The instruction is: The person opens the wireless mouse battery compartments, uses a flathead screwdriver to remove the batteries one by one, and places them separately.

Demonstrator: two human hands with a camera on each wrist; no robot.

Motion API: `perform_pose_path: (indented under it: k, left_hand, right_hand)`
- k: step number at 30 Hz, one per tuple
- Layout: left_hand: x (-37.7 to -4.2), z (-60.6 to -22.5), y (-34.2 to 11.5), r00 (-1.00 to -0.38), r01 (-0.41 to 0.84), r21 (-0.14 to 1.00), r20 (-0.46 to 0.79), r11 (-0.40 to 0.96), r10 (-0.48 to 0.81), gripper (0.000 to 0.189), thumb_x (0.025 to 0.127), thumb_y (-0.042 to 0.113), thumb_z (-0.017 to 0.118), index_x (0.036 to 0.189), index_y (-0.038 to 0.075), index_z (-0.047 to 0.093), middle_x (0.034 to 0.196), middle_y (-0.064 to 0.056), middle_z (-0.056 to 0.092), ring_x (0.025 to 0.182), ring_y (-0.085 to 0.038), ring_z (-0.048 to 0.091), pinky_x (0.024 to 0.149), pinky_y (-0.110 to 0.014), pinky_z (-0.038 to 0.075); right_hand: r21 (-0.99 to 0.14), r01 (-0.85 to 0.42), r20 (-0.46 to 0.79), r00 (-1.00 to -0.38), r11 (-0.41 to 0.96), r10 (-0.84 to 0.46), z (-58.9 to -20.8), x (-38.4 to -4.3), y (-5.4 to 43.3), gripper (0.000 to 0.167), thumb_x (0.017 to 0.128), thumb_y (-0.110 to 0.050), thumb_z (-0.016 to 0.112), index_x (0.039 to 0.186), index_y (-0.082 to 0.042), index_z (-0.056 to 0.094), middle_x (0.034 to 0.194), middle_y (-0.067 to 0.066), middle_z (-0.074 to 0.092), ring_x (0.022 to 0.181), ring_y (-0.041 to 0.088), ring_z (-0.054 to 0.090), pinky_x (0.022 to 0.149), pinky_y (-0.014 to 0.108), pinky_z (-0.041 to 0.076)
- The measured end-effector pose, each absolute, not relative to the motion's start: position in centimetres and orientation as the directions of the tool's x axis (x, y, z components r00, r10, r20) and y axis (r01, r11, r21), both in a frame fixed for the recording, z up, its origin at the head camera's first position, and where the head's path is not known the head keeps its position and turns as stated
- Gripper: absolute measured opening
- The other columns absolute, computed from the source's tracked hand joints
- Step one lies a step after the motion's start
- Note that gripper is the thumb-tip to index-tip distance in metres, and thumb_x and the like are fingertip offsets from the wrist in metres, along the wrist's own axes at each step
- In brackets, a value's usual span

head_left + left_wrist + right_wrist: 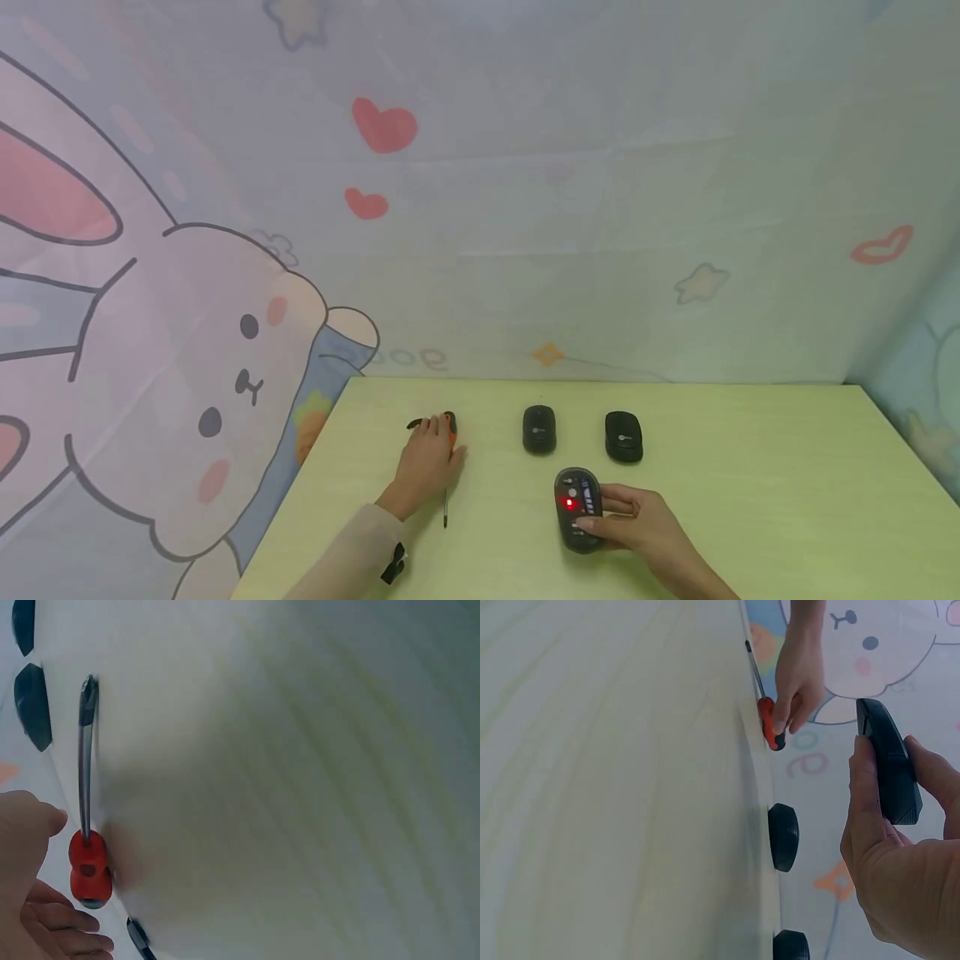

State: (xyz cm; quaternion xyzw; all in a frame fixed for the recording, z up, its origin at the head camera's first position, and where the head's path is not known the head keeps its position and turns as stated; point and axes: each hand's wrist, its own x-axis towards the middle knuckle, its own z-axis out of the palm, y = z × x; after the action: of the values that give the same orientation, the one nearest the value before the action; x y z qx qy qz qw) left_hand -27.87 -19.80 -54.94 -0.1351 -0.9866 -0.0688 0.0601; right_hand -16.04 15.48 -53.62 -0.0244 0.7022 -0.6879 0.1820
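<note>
- Lower centre, head view: the right hand pinches an upturned mouse showing a red light.
- Lower frame, left of centre: the left hand, fingers loosely extended, is at a screwdriver.

We log one long sleeve, left arm, directly behind the left hand. Colour: pale cream to light beige, faint pinkish cast, plain single tone. Cloth looks fairly smooth, broadening away from the grip. The cuff is a straight edge around the wrist, a little back from the fingers. Behind that cuff, along the sleeve's inner side, we see a small black piece, bow-like, two lobes and a narrow waist; strap or clip, we can't tell, nor whether it's attached. Right hand: bare, slim fingers, arm bare behind the grip up to the picture edge.
</note>
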Motion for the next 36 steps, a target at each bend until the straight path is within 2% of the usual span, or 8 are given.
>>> perform_pose_path:
  k: [12, 15, 18, 20, 23, 26, 32, 36]
  left_hand:
    - [-28.1, -56.1, -18.7, -0.927, 0.270, -0.063, 0.254, 0.961, 0.277, 0.059, 0.104, 0.027, 0.066, 0.138, -0.019, 0.055, 0.136, -0.034, 0.065, 0.128, -0.044, 0.067, 0.108, -0.048, 0.058]
    - [-28.3, -56.2, -18.3, -0.917, 0.231, -0.117, 0.306, 0.966, 0.256, 0.054, 0.101, 0.025, 0.070, 0.131, -0.018, 0.059, 0.124, -0.029, 0.072, 0.112, -0.037, 0.075, 0.089, -0.043, 0.066]
    - [-28.6, -56.1, -17.7, -0.927, 0.166, -0.124, 0.320, 0.978, 0.198, 0.043, 0.101, 0.020, 0.070, 0.125, -0.015, 0.065, 0.104, -0.023, 0.077, 0.079, -0.026, 0.075, 0.061, -0.035, 0.063]
    - [-28.8, -56.0, -17.4, -0.940, 0.123, -0.099, 0.309, 0.987, 0.148, 0.031, 0.102, 0.015, 0.067, 0.118, -0.012, 0.069, 0.085, -0.016, 0.075, 0.060, -0.018, 0.063, 0.047, -0.031, 0.051]
    - [-29.0, -55.8, -16.9, -0.958, 0.083, -0.021, 0.273, 0.996, 0.085, 0.016, 0.103, 0.004, 0.060, 0.095, -0.004, 0.071, 0.062, -0.005, 0.058, 0.050, -0.012, 0.039, 0.042, -0.026, 0.032]
    - [-29.0, -55.2, -16.5, -0.969, 0.069, 0.063, 0.242, 0.996, 0.052, 0.032, 0.103, 0.003, 0.057, 0.072, 0.007, 0.057, 0.057, 0.002, 0.036, 0.051, -0.012, 0.029, 0.045, -0.026, 0.024]
    - [-28.9, -53.1, -15.8, -0.966, 0.093, 0.190, 0.254, 0.977, 0.043, 0.046, 0.105, 0.017, 0.064, 0.066, 0.016, 0.039, 0.058, 0.004, 0.032, 0.052, -0.013, 0.034, 0.044, -0.026, 0.028]
    - [-28.8, -51.1, -15.4, -0.963, 0.136, 0.369, 0.267, 0.919, 0.036, 0.033, 0.097, 0.017, 0.074, 0.070, 0.008, 0.057, 0.057, 0.000, 0.052, 0.048, -0.012, 0.047, 0.041, -0.024, 0.034]
  right_hand:
    - [-0.980, 0.198, -0.199, -0.934, 0.037, -0.296, -53.2, -16.0, 15.2, 0.075, 0.088, -0.025, 0.087, 0.145, 0.010, 0.053, 0.128, 0.021, 0.073, 0.106, 0.022, 0.077, 0.086, 0.037, 0.068]
    - [-0.980, 0.199, -0.197, -0.934, 0.027, -0.299, -53.3, -16.0, 15.2, 0.075, 0.088, -0.024, 0.087, 0.146, 0.011, 0.053, 0.128, 0.021, 0.073, 0.105, 0.022, 0.078, 0.086, 0.037, 0.067]
    - [-0.980, 0.196, -0.195, -0.935, 0.028, -0.297, -53.4, -16.0, 15.2, 0.075, 0.088, -0.024, 0.087, 0.145, 0.011, 0.053, 0.128, 0.021, 0.073, 0.105, 0.022, 0.077, 0.086, 0.036, 0.067]
    - [-0.980, 0.196, -0.196, -0.935, 0.031, -0.294, -53.5, -16.0, 15.2, 0.074, 0.088, -0.024, 0.087, 0.145, 0.010, 0.054, 0.128, 0.021, 0.073, 0.106, 0.022, 0.077, 0.086, 0.036, 0.067]
    - [-0.980, 0.198, -0.199, -0.935, 0.033, -0.292, -53.6, -16.1, 15.3, 0.073, 0.088, -0.025, 0.087, 0.145, 0.009, 0.055, 0.128, 0.021, 0.073, 0.106, 0.022, 0.077, 0.086, 0.036, 0.068]
    - [-0.980, 0.195, -0.195, -0.935, 0.029, -0.297, -53.8, -16.1, 15.3, 0.072, 0.089, -0.024, 0.086, 0.145, 0.010, 0.054, 0.129, 0.022, 0.072, 0.106, 0.022, 0.077, 0.085, 0.036, 0.068]
    - [-0.982, 0.186, -0.182, -0.937, 0.017, -0.298, -53.9, -16.1, 15.4, 0.070, 0.091, -0.021, 0.084, 0.145, 0.011, 0.053, 0.130, 0.023, 0.072, 0.106, 0.022, 0.077, 0.085, 0.036, 0.068]
    - [-0.982, 0.187, -0.183, -0.938, 0.017, -0.294, -53.7, -16.2, 15.6, 0.071, 0.090, -0.022, 0.085, 0.144, 0.011, 0.054, 0.128, 0.022, 0.073, 0.105, 0.021, 0.077, 0.085, 0.035, 0.068]
